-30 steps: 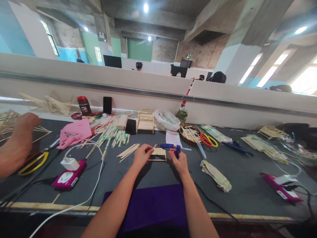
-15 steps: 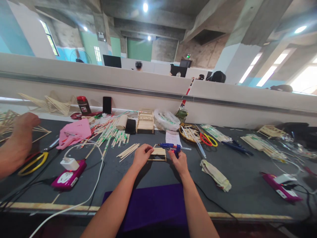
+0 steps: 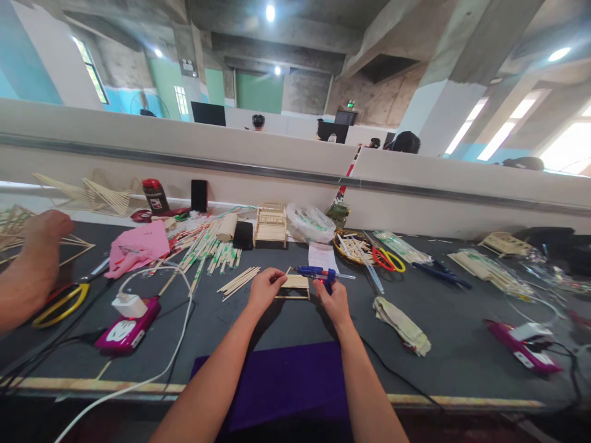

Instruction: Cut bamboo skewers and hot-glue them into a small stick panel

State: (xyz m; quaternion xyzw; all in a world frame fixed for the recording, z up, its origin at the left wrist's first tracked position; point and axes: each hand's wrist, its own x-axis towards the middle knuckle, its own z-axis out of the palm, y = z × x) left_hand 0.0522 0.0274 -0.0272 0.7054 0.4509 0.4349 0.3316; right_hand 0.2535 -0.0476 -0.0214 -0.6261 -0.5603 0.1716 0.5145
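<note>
At the middle of the frame the left hand point(image 3: 264, 289) pinches the left end of a small stick frame point(image 3: 294, 285) that rests on the dark bench point(image 3: 452, 320); its fingers point(image 3: 277, 280) are closed on the frame's edge. The right hand point(image 3: 333, 299) is wrapped around the grip of a blue glue gun point(image 3: 316, 272), fingers closed on it, the nozzle pointing left over the frame's upper edge. Whether the nozzle touches the wood cannot be made out.

To glue well here, I would judge, the frame should stay flat on the bench with the left fingers kept clear of the joint — hot glue runs. A small bead at the joint is likely better than a long one, and the piece should be held still until it sets. The gun's cord point(image 3: 397, 378) trails to the lower right — it could tug the gun if it snags.

Loose sticks point(image 3: 238, 280) lie just left of the left hand. A finished stick model point(image 3: 271, 225) stands above the frame near the partition, scissors point(image 3: 386, 259) lie to the upper right, and a purple cloth point(image 3: 286, 381) lies below the hands. At the left edge of the frame another person's hand point(image 3: 44, 231) rests on a larger stick structure point(image 3: 13, 224), well apart.
</note>
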